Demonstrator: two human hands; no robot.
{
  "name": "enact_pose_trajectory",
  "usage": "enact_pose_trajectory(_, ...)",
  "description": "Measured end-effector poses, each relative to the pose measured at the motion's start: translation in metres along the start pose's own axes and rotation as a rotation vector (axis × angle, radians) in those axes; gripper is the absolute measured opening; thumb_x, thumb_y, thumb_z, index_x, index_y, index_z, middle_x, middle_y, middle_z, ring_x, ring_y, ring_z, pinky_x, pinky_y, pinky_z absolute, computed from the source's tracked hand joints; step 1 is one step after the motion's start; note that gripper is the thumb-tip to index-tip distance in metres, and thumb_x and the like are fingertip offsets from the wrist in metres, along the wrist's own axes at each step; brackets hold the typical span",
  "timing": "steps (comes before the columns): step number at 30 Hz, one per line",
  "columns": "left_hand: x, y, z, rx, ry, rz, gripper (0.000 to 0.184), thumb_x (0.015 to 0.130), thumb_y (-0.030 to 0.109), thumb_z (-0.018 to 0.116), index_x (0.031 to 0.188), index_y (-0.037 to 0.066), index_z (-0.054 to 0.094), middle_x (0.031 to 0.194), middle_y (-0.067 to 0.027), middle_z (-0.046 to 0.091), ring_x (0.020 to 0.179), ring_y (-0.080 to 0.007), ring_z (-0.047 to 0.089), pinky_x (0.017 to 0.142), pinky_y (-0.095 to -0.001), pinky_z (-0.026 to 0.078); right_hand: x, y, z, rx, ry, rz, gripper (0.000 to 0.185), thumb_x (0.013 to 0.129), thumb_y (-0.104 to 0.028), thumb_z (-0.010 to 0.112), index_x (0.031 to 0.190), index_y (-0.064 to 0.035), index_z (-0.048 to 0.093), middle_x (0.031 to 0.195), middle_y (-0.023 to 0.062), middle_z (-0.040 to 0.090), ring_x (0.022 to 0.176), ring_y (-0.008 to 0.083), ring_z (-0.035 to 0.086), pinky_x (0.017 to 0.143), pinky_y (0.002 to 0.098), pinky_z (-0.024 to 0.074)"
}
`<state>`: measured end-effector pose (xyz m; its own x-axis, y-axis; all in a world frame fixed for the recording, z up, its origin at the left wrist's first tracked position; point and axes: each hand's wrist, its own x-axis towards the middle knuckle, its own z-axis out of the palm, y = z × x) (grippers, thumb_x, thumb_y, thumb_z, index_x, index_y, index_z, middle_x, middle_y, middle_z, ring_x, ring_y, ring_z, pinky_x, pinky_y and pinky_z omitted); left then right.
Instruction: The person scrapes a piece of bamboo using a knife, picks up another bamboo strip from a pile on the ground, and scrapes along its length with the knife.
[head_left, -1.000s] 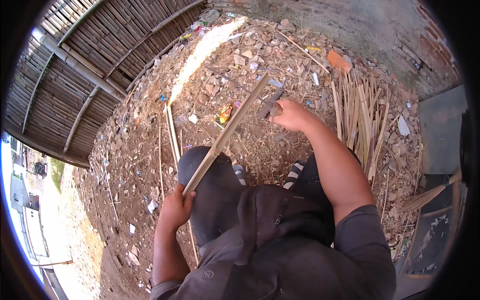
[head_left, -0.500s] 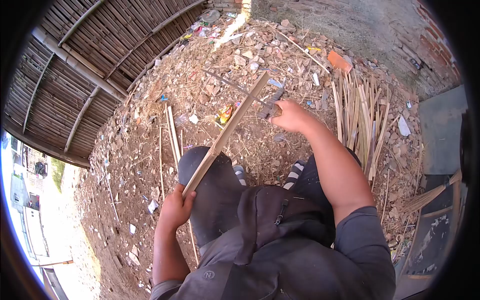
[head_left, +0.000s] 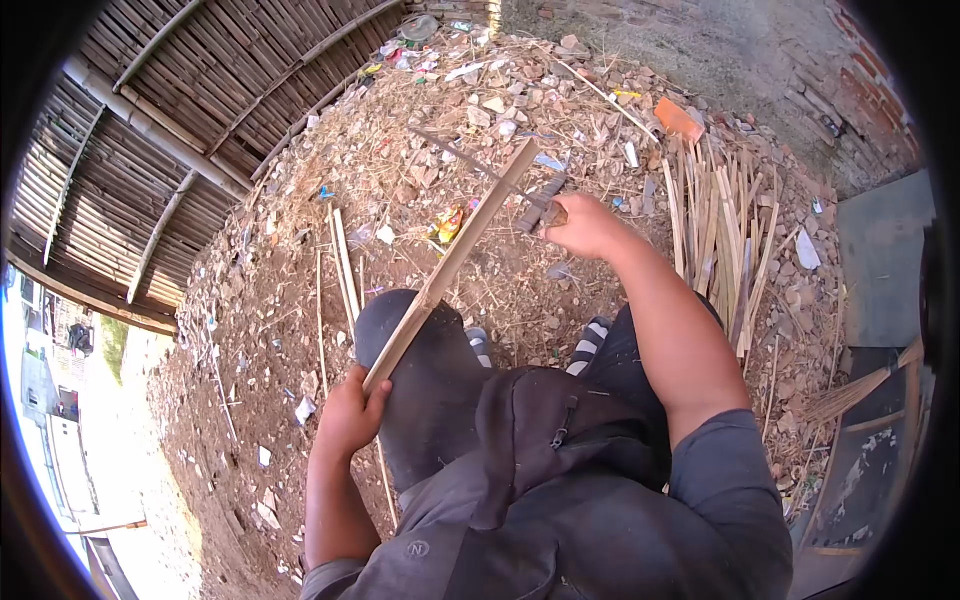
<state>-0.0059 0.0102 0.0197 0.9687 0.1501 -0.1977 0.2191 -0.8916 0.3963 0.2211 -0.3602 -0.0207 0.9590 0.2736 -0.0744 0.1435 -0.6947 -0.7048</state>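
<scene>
A split bamboo strip (head_left: 440, 283) slants across my raised knee, its lower end held in my left hand (head_left: 350, 412). My right hand (head_left: 582, 227) is closed round the handle of a long thin blade (head_left: 460, 155). The blade crosses the upper part of the strip and points to the upper left. Close to my right fingers is a dark ridged block (head_left: 542, 205); whether it is part of the tool I cannot tell.
Many bamboo strips (head_left: 715, 230) lie in a pile at the right. A few thin strips (head_left: 345, 265) lie left of my knee. Rubble and litter cover the ground, with an orange piece (head_left: 679, 121) near the wall (head_left: 680, 60). A bamboo screen (head_left: 220, 90) stands at the upper left.
The bright patch of light on the ground has shrunk away towards the wall. The blade has shifted slightly against the strip. My left hand has kept its hold and barely moved.
</scene>
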Motion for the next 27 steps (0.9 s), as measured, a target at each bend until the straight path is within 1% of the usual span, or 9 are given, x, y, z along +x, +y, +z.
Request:
enact_pose_trajectory(2, 0.002, 0.001, 0.001, -0.010, -0.013, -0.002, 0.035, 0.097, 0.032, 0.067, 0.107, -0.001, 0.058, 0.085, -0.0308, 0.069, 0.084, -0.0487, 0.069, 0.075, -0.0528, 0.053, -0.009, -0.009, 0.003, -0.076, -0.062, -0.061, 0.037, 0.082, -0.029, 0.075, 0.111, -0.0060, 0.071, 0.096, 0.0184, 0.073, 0.094, 0.0338, 0.071, 0.083, 0.0444, 0.0552)
enact_pose_trajectory(7, 0.004, 0.002, 0.000, -0.020, -0.039, -0.001, 0.034, 0.097, 0.031, 0.066, 0.107, -0.001, 0.058, 0.084, -0.0304, 0.069, 0.084, -0.0485, 0.069, 0.075, -0.0524, 0.053, -0.024, -0.033, 0.016, -0.313, -0.150, -0.270, 0.030, 0.078, -0.030, 0.078, 0.090, -0.0054, 0.068, 0.079, 0.0157, 0.069, 0.080, 0.0369, 0.069, 0.072, 0.0473, 0.0530)
enact_pose_trajectory(10, -0.001, -0.002, 0.003, 0.002, -0.018, -0.022, 0.034, 0.097, 0.031, 0.066, 0.107, -0.001, 0.058, 0.086, -0.0310, 0.069, 0.086, -0.0489, 0.069, 0.077, -0.0534, 0.052, -0.008, -0.021, 0.005, -0.158, -0.201, -0.155, 0.029, 0.080, -0.029, 0.075, 0.100, -0.0088, 0.070, 0.087, 0.0144, 0.072, 0.086, 0.0359, 0.070, 0.077, 0.0463, 0.0545)
enact_pose_trajectory(14, -0.001, 0.002, 0.000, -0.001, -0.009, -0.020, 0.036, 0.097, 0.031, 0.065, 0.110, -0.002, 0.059, 0.089, -0.0318, 0.069, 0.089, -0.0492, 0.068, 0.079, -0.0545, 0.052, 0.006, 0.005, 0.008, -0.082, 0.062, -0.089, 0.034, 0.081, -0.028, 0.075, 0.104, -0.0050, 0.072, 0.094, 0.0175, 0.073, 0.088, 0.0366, 0.070, 0.079, 0.0446, 0.0544)
enact_pose_trajectory(18, 0.002, 0.003, 0.001, 0.010, -0.027, -0.009, 0.038, 0.097, 0.032, 0.065, 0.113, -0.002, 0.060, 0.089, -0.0317, 0.069, 0.089, -0.0491, 0.069, 0.078, -0.0534, 0.052, -0.018, -0.023, 0.007, -0.147, -0.141, -0.165, 0.029, 0.080, -0.025, 0.073, 0.101, -0.0065, 0.070, 0.090, 0.0174, 0.071, 0.089, 0.0363, 0.069, 0.078, 0.0471, 0.0543)
enact_pose_trajectory(19, 0.002, 0.003, 0.000, 0.005, -0.034, -0.010, 0.038, 0.097, 0.032, 0.065, 0.114, -0.002, 0.060, 0.089, -0.0316, 0.069, 0.089, -0.0491, 0.069, 0.078, -0.0531, 0.052, -0.027, -0.037, 0.007, -0.290, -0.154, -0.169, 0.040, 0.079, -0.030, 0.077, 0.111, -0.0058, 0.072, 0.087, 0.0180, 0.071, 0.085, 0.0355, 0.070, 0.075, 0.0474, 0.0545)
enact_pose_trajectory(22, 0.003, 0.002, 0.000, 0.010, -0.036, -0.008, 0.037, 0.097, 0.031, 0.066, 0.113, -0.002, 0.060, 0.088, -0.0312, 0.069, 0.087, -0.0489, 0.069, 0.077, -0.0526, 0.053, -0.025, -0.037, 0.016, -0.339, -0.205, -0.264, 0.039, 0.079, -0.032, 0.077, 0.108, -0.0060, 0.072, 0.084, 0.0180, 0.070, 0.084, 0.0360, 0.070, 0.073, 0.0470, 0.0539)
enact_pose_trajectory(25, -0.001, -0.001, 0.002, 0.022, -0.007, -0.019, 0.036, 0.097, 0.031, 0.066, 0.111, -0.002, 0.060, 0.087, -0.0310, 0.069, 0.087, -0.0491, 0.069, 0.077, -0.0529, 0.053, -0.008, -0.010, 0.014, -0.137, -0.108, -0.273, 0.037, 0.079, -0.030, 0.077, 0.108, -0.0061, 0.073, 0.085, 0.0180, 0.071, 0.082, 0.0354, 0.069, 0.073, 0.0455, 0.0538)
enact_pose_trajectory(27, -0.002, 0.002, 0.002, 0.001, 0.010, -0.023, 0.036, 0.097, 0.031, 0.066, 0.110, -0.002, 0.060, 0.087, -0.0310, 0.069, 0.087, -0.0494, 0.068, 0.077, -0.0530, 0.052, 0.002, 0.001, 0.007, -0.069, -0.011, -0.148, 0.033, 0.079, -0.027, 0.075, 0.105, -0.0073, 0.073, 0.086, 0.0178, 0.071, 0.085, 0.0357, 0.070, 0.076, 0.0463, 0.0545)
